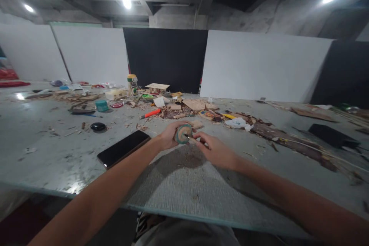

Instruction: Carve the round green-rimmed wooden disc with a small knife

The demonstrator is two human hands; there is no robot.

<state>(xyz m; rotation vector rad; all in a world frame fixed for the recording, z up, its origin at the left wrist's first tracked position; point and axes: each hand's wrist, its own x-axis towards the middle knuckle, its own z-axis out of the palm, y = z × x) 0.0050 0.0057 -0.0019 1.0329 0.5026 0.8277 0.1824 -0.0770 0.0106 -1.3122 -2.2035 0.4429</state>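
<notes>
A small round disc [183,133], teal at its rim and tan in the middle, is held up over the table's front part. My left hand [170,135] is closed around its left side. From the right, my right hand [211,148] pinches a thin tool [191,138] with a dark tip, and that tip touches the face of the disc. Just behind the disc lies a pale wood piece [197,124]. A black phone [123,148] rests on the table left of my left hand.
Wood shavings, bark strips [291,142] and scraps spread across the grey table [184,184]. An orange-handled cutter [151,113], a teal jar [101,105], a black mouse [98,126], a yellow tool [229,116] and a black box [333,135] lie around. Upright panels stand behind.
</notes>
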